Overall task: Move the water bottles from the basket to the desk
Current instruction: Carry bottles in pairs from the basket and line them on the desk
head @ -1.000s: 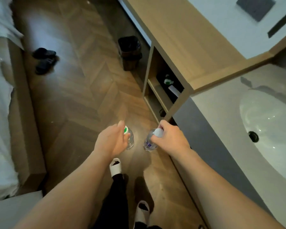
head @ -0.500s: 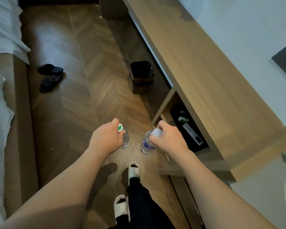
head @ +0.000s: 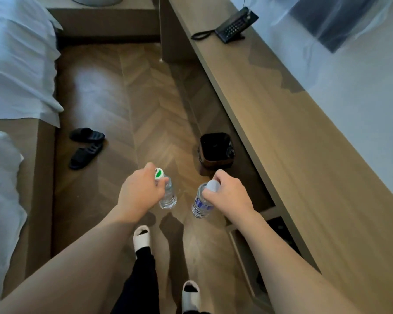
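Currently 2 water bottles are in transit: the left hand grips the green-capped bottle by its neck, the right hand the white-capped bottle. Both hang over the floor beside the table; neither is placed. No basket is visible.

I see both arms stretched forward over the wood floor. Left hand grips a clear bottle by its neck, green-and-white cap showing above the fingers. Right hand holds a second bottle, blue label, white cap, also from the top. Both bottles hang upright, near each other, not touching. Long wooden desk runs along the right; black telephone at its far end. Black bin beside the desk. Dark slippers on the floor by the bed at left
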`<state>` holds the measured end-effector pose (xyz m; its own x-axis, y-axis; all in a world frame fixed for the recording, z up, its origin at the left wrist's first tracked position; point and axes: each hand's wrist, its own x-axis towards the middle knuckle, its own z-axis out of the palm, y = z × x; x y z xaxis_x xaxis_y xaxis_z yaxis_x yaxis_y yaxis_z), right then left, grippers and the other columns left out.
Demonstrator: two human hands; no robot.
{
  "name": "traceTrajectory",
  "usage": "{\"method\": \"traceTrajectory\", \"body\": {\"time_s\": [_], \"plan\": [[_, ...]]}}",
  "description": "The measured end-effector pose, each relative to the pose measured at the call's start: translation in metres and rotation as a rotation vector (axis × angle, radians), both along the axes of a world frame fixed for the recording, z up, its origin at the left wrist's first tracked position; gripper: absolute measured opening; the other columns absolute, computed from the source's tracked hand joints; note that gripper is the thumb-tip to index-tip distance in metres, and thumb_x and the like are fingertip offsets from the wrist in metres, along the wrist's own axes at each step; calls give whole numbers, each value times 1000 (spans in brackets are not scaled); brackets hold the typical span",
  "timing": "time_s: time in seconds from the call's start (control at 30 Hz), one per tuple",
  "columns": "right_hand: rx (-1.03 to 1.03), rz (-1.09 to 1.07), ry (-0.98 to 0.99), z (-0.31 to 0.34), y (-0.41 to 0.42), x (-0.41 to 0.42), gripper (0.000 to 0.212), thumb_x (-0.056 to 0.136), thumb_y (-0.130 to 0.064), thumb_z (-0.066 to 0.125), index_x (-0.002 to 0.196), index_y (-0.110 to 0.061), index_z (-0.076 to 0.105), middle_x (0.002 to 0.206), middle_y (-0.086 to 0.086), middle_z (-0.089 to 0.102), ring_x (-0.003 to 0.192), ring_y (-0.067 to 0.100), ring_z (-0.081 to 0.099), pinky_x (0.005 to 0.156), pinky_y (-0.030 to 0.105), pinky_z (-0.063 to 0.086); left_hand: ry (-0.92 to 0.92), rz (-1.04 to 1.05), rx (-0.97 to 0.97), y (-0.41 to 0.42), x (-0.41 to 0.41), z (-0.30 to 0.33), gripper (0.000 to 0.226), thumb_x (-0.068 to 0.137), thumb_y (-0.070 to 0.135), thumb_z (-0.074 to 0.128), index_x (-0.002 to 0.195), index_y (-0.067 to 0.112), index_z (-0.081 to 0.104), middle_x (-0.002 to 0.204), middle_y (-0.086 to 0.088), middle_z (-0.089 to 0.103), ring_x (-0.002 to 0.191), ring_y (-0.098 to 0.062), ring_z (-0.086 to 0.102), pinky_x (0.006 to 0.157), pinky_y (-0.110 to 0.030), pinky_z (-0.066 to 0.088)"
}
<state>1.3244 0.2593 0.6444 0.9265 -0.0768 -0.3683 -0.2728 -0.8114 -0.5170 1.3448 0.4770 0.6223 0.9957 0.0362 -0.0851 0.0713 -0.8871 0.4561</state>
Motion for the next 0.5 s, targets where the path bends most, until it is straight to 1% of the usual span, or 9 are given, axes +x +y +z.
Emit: {"method": "traceTrajectory", "body": {"time_s": [0.07, 0.13, 0.2, 0.33, 0.37, 0.43, 0.5], "plan": [[21, -24, -31, 2, 19, 44, 25, 78, -42, 65, 90, -27, 50, 83, -6, 61, 76, 14, 63, 64, 30, 58, 10, 62, -82, 16, 48, 2, 31, 88, 38, 61, 85, 11, 47, 80, -9, 61, 74, -35, 58, 63, -38, 46], [33, -49, -61, 6, 40, 86, 24, 78, -41, 64, 88, -25, 50, 80, -5, 61, 74, 14, 63, 58, 30, 54, 16, 78, -156, 32, 97, 7, 30, 87, 39, 62, 85, 13, 48, 79, -6, 62, 74, -31, 59, 65, -38, 48], [29, -80, -74, 12, 60, 126, 23, 78, -40, 65, 87, -24, 51, 79, -5, 61, 73, 14, 63, 59, 33, 55, 4, 72, -191, 49, 146, 16, 28, 86, 38, 62, 84, 14, 49, 77, -5, 62, 73, -29, 59, 64, -37, 48], [51, -116, -82, 29, 96, 212, 22, 78, -39, 64, 85, -24, 50, 77, -4, 63, 69, 12, 64, 56, 34, 54, -33, 74, -224, 81, 242, 33, 28, 87, 36, 63, 85, 11, 49, 76, -5, 61, 72, -28, 58, 61, -34, 43], [63, -126, -81, 32, 103, 233, 22, 77, -39, 64, 84, -24, 50, 77, -4, 63, 68, 13, 65, 56, 35, 56, -34, 71, -224, 88, 264, 34, 28, 87, 36, 63, 86, 11, 50, 77, -5, 61, 73, -28, 57, 62, -34, 42], [59, -145, -89, 36, 116, 276, 22, 74, -39, 63, 83, -23, 50, 75, -3, 63, 66, 16, 64, 55, 36, 53, -39, 77, -224, 101, 308, 36, 27, 86, 37, 62, 88, 12, 51, 80, -5, 61, 75, -29, 56, 65, -35, 44], [33, -150, -96, 37, 126, 323, 23, 73, -40, 63, 83, -23, 51, 76, -4, 62, 70, 17, 62, 57, 37, 54, -39, 81, -230, 112, 354, 36, 26, 88, 37, 61, 90, 13, 52, 81, -5, 60, 76, -28, 55, 66, -35, 43]]}}
